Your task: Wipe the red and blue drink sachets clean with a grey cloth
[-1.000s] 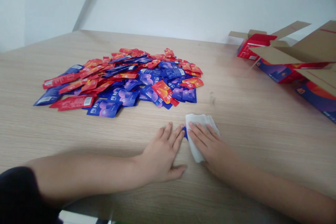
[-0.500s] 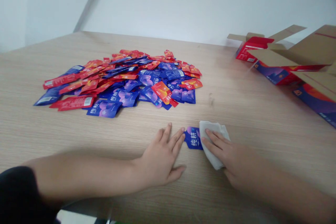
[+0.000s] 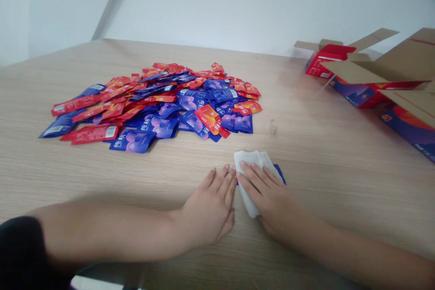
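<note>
My right hand (image 3: 268, 195) lies flat, fingers stretched out, on a folded white cloth (image 3: 249, 163) near the front of the wooden table (image 3: 340, 154). The cloth covers a blue sachet (image 3: 280, 174), of which only a corner shows at the right. My left hand (image 3: 212, 204) rests flat on the table just left of the cloth, fingers together and extended, its fingertips beside the cloth's edge. Behind both hands lies a wide pile of red and blue sachets (image 3: 163, 99).
At the right edge stand open cardboard boxes with red and blue printing (image 3: 370, 81), flaps spread. A white wall rises behind the table. A small dark mark (image 3: 273, 128) sits on the table between the pile and the boxes.
My right hand has slid the cloth back to the left over the blue sachet, which lay exposed half a second ago. My left hand stayed in place, its thumb drawn in.
</note>
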A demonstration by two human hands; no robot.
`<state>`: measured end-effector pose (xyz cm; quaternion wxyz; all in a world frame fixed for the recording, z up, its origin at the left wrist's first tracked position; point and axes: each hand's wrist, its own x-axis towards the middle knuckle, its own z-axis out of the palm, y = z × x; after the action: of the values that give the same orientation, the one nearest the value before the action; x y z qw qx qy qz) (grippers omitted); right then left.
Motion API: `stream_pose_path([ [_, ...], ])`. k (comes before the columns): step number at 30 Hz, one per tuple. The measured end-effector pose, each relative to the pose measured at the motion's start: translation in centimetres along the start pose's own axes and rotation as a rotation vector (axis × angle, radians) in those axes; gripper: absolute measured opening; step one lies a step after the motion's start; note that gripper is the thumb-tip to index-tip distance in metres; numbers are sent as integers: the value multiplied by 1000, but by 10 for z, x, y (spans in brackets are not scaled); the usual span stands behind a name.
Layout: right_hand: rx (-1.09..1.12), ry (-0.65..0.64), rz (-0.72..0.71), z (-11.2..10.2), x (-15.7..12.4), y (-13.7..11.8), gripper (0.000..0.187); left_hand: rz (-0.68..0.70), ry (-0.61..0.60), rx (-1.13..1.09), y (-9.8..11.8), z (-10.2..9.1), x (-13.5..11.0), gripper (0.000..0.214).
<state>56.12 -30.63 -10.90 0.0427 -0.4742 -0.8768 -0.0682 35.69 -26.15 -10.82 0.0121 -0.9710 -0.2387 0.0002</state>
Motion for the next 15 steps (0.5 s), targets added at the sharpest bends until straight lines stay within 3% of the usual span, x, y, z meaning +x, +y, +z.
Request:
stream_pose_path([
  [4,1,-68,40,-5,-3,12,79,-7,-4,18,1,0,1,64],
  [10,148,-209,-39,-19,-6,32,87,6,14,17,0,0,1,64],
  [15,129,-298,84,-22,-8,41,79,11,39,33,0,1,0,62],
])
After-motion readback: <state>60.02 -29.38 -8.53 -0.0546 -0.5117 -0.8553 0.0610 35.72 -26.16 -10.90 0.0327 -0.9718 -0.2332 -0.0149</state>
